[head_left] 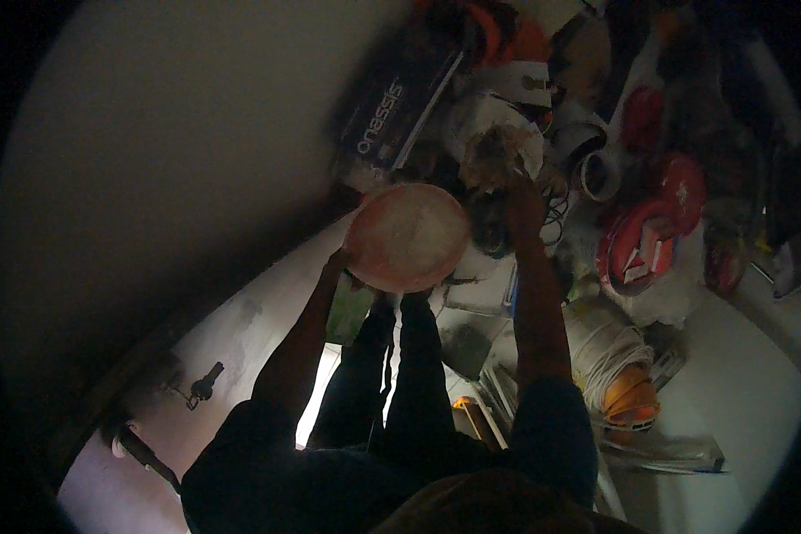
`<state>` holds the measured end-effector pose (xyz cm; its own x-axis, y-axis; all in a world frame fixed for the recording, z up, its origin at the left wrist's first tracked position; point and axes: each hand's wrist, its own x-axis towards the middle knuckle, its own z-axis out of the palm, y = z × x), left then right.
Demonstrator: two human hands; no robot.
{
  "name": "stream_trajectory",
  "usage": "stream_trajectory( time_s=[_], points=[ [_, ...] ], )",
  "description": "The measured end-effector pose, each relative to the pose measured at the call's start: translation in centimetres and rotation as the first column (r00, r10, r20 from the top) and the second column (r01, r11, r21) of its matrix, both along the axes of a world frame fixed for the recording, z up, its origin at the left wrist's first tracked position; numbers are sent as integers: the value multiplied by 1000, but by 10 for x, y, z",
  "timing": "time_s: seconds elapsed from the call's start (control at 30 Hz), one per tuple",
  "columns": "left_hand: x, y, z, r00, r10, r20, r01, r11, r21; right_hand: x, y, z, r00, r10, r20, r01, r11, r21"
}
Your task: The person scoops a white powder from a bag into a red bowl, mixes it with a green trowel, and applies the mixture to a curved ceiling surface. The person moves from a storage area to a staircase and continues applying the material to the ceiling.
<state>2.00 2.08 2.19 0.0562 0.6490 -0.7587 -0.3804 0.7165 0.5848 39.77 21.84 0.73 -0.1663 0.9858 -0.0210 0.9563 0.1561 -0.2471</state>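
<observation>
My left hand [345, 261] grips the left rim of a round, shallow pinkish basin [408, 233], which has a pale, dusty inside. My right hand [523, 198] reaches up to a crumpled white bag with brown dirt on it [489, 142], its fingers closed at the lower edge. What exactly they hold is too dark to make out. Dark, tangled cords [552, 209] lie beside that hand. A long dark box [400, 102] lies above the basin against the wall.
Jumbled clutter fills the right: red tubs [632, 258], a grey ring-shaped item [601, 178], white coiled cable [605, 347] and an orange hard hat [630, 400]. A pale wall [142, 151] curves along the left. My legs show below the basin, beside long pale strips [494, 409].
</observation>
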Motion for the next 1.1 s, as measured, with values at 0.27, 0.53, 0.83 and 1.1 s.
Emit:
stream_trajectory(
  time_s=[0.27,0.53,0.83,1.1],
  points=[
    [-8,-16,6,996,68,59,-58,986,-158,10,-6,-6,884,-320,-341,282,946,-159],
    [-9,-36,0,971,232,-60,-238,962,-135,40,-83,-45,724,-266,-637,360,933,19],
    [-42,-31,-64,962,246,-121,-263,952,-155,117,-194,-49,-727,-322,-607,279,669,-689],
    [-7,8,-29,987,151,52,-144,983,-116,146,-238,-38,-729,-357,-584,322,574,-753]
  ],
)
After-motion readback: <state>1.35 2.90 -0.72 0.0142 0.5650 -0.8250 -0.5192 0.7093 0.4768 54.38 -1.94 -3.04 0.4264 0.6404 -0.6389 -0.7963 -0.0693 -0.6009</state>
